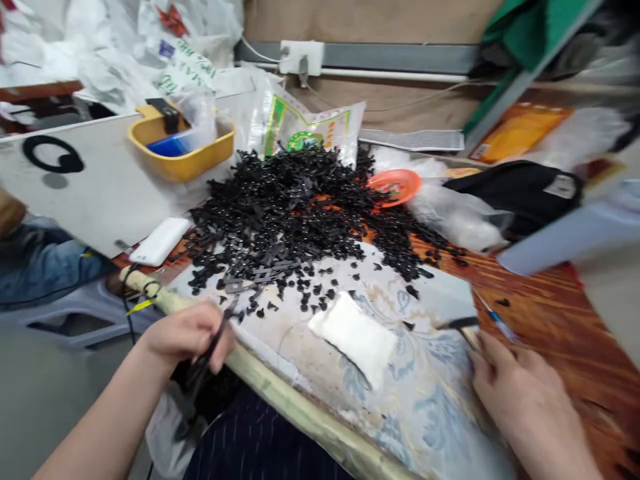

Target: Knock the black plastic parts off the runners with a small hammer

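My left hand is closed on a thin black strip, held in a pinch near the table's padded front edge. To the right, my right hand grips a small tool with a dark end and a pale handle; blur hides its exact kind. A white folded pad lies on the flowered table cover between my hands. Beyond it spreads a big heap of small black plastic parts, with loose pieces scattered toward me.
An orange dish sits at the heap's right, beside clear plastic bags. A yellow bin hangs on the white panel at left. A white phone-like object lies below it. A pen rests at right. Someone's denim-clad leg shows at left.
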{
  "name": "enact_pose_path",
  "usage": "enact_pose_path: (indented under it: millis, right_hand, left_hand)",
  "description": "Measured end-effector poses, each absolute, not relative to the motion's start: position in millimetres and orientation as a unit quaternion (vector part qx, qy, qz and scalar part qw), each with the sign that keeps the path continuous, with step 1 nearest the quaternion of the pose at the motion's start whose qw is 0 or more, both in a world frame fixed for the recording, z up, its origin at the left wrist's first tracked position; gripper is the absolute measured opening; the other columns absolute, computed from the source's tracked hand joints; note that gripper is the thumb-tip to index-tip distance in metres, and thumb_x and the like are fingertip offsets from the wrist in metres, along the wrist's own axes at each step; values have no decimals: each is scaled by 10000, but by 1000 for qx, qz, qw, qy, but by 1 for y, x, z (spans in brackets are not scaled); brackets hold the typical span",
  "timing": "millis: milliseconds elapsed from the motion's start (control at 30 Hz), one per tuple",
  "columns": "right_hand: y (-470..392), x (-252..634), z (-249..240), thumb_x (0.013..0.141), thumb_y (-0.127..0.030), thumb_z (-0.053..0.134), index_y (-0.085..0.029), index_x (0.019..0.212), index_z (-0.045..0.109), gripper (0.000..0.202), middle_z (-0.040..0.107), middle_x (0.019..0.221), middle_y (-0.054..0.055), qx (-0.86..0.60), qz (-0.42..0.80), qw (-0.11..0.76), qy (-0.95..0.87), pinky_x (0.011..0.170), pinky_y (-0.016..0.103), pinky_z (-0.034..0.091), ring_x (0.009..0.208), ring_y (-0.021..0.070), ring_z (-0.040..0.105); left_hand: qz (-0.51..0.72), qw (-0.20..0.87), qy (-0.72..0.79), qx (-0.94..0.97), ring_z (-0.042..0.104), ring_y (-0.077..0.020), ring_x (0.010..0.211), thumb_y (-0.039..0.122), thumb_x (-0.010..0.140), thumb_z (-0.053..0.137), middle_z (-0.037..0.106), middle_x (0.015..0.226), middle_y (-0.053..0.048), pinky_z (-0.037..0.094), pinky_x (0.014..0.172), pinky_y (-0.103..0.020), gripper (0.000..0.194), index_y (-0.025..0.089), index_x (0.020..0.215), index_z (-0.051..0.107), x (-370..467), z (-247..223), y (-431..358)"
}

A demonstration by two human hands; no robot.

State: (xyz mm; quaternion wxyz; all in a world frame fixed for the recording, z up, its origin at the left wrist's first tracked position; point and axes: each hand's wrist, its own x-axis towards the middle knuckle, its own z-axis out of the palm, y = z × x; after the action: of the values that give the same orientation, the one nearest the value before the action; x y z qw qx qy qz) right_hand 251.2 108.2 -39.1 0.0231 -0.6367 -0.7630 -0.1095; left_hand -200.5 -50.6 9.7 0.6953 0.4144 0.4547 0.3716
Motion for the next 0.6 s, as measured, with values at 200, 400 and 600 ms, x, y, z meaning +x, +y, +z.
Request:
enact_pose_path:
  millis: [200, 400, 600]
  right_hand:
    - [113, 233, -33, 853, -426, 341, -144, 1031, 655, 458, 625, 970, 188, -570, -66, 111, -811, 861, 446, 451, 917, 344, 591]
    - [87, 157, -3, 874, -386, 443, -207, 1068, 614, 314, 625, 996, 116, -480, 22, 257, -839, 837, 430, 490, 885, 274, 612]
    - [42, 35, 9, 883, -146, 471, -194, 1126, 598, 278, 618, 1071, 100, -266, 251, 199, -909, 873, 373, 486, 1004, 223, 569]
  left_hand:
    - [436, 670, 491, 346, 367, -106, 447, 609, 703, 605, 481, 490, 2, 237, 455, -250, 454, 160, 637, 601, -220, -28, -113]
    - [453, 674, 481, 331, 354, -102, 417, 615, 656, 630, 456, 472, 17, 230, 435, -242, 459, 162, 635, 561, -225, -49, -105]
    - [409, 704, 458, 358, 399, -111, 367, 721, 489, 670, 448, 373, -16, 253, 395, -260, 573, 160, 432, 565, -234, -65, -129]
